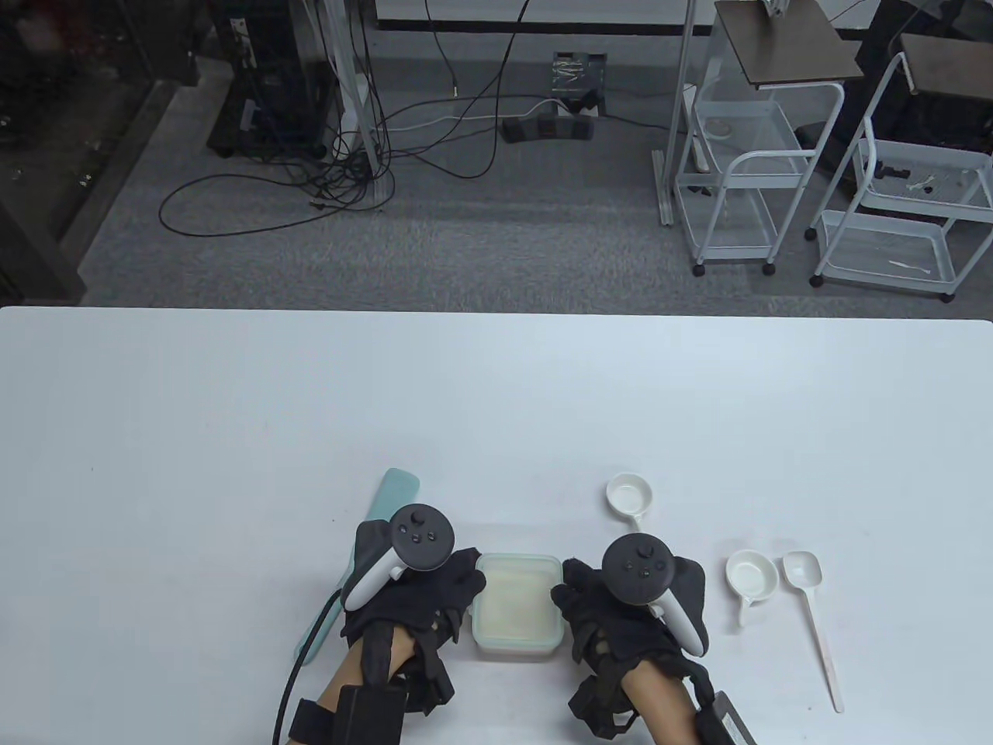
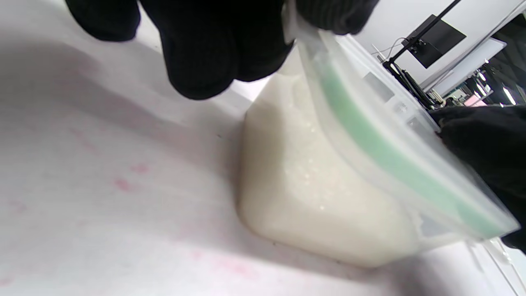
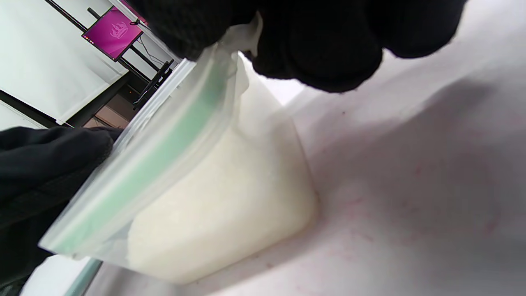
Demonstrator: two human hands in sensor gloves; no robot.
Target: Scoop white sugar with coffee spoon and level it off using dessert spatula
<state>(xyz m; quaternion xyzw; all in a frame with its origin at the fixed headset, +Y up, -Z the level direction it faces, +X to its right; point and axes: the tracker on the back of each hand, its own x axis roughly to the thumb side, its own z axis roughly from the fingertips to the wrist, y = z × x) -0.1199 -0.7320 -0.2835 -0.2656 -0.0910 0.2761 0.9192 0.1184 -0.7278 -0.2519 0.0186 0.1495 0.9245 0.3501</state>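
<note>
A clear square container of white sugar stands near the table's front edge. Its lid has a green seal and sits on top. My left hand grips the lid's left edge and my right hand grips its right edge. The left wrist view shows my left fingers on a lid tab; the right wrist view shows my right fingers on the opposite tab. The pale green dessert spatula lies on the table, partly under my left hand. The long white coffee spoon lies to the right.
Two small round white scoops lie on the table, one behind my right hand, one beside the coffee spoon. The white table stretches wide behind the container. White carts stand on the floor beyond.
</note>
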